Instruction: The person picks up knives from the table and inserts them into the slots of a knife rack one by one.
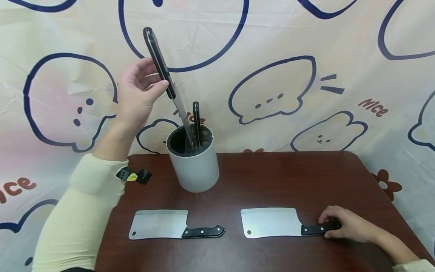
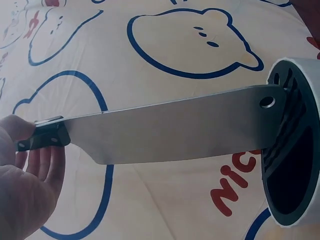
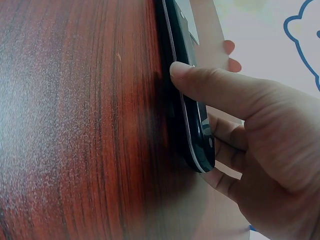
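The left hand [image 1: 141,88] pinches the black handle [image 1: 157,56] of a knife above a white cylindrical knife holder [image 1: 195,173]. Its blade [image 1: 183,117] slants down, the tip end at the holder's slotted insert. In the left wrist view the blade [image 2: 175,127] is broad with a hole near its far end, which meets the holder [image 2: 290,215]. At the right, the right hand [image 1: 351,224] grips the black handle [image 1: 316,229] of a cleaver [image 1: 270,223] lying on the table. The right wrist view has thumb and fingers of the hand [image 3: 270,135] on both sides of the handle [image 3: 192,130].
Another cleaver [image 1: 159,224] lies on the dark wood table [image 1: 238,253] at the left, its handle pointing right. A black-handled utensil [image 1: 196,121] stands in the holder. Behind the table hangs a patterned cloth [image 1: 272,34].
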### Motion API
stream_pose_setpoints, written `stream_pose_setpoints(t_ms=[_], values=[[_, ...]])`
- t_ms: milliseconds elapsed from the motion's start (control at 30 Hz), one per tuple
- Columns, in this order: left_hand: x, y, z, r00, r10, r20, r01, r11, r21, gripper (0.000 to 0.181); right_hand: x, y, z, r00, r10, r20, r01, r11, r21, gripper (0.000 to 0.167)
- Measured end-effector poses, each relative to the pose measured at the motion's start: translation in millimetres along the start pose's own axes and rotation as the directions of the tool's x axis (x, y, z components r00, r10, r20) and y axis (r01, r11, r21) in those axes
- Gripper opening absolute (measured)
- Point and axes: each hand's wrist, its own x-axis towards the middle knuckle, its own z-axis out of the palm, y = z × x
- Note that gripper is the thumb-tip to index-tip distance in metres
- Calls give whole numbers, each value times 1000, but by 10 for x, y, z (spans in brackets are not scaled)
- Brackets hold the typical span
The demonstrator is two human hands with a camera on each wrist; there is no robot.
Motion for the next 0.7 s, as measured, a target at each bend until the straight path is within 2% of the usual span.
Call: stream_pose_setpoints(t_ms=[467, 700], values=[[75, -84, 74, 1000, -7, 8, 6, 996, 93, 48, 7, 4, -7, 999, 37, 16, -37, 999, 9, 28], [99, -195, 84, 1000, -17, 13, 14, 988, 156, 49, 4, -20, -29, 999, 47, 26, -45, 998, -46, 29]])
